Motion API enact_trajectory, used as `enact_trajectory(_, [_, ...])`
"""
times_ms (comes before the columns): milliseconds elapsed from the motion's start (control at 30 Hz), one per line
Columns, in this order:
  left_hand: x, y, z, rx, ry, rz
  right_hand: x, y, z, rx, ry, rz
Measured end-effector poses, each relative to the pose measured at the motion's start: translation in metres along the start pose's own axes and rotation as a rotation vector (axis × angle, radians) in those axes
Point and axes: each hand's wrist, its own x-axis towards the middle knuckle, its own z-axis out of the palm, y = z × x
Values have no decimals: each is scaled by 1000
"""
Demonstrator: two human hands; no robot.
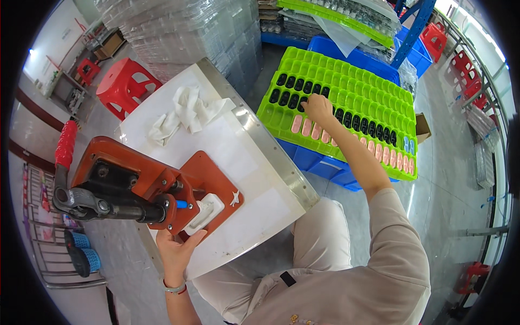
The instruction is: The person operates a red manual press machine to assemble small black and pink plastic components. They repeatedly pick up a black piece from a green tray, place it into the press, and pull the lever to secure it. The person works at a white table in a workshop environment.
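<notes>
My right hand [318, 108] reaches over a bright green compartment tray [338, 70], fingers closed at a black oval piece [303, 102] in its rows. Similar black pieces lie to both sides, and a row of pink oval pieces [306, 128] lies nearer me. On the white table, my left hand [176, 250] is at the near edge of an orange hand press [214, 216]. Its thumb and index finger are spread apart; the other fingertips are hidden behind the press. A white fixture [204, 214] sits on the press base beside the thumb.
A crumpled white cloth [189, 111] lies on the white table [265, 187]. The press's red-handled lever [66, 143] rises at left. Blue crates [317, 168] stand under the tray. Wrapped stacks [184, 38] and a red stool [124, 86] are beyond the table.
</notes>
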Motion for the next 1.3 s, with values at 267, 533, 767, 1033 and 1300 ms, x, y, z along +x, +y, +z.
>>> enact_trajectory(267, [4,2,4,30,-14,49,40,13,14,154,-106,171])
enact_trajectory(533, [7,-2,-10,336,1,208,0,4,-68,458,61,-183])
enact_trajectory(767, [2,-15,-10,270,114,339,-185,-139,-120,418,-270,-980])
enact_trajectory(1033, [6,-19,-5,321,172,572,-212,-188,-80,438,-313,-1129])
enact_trajectory(1300, [6,-22,-1,298,169,501,-209,-183,-45,685,-295,-1052])
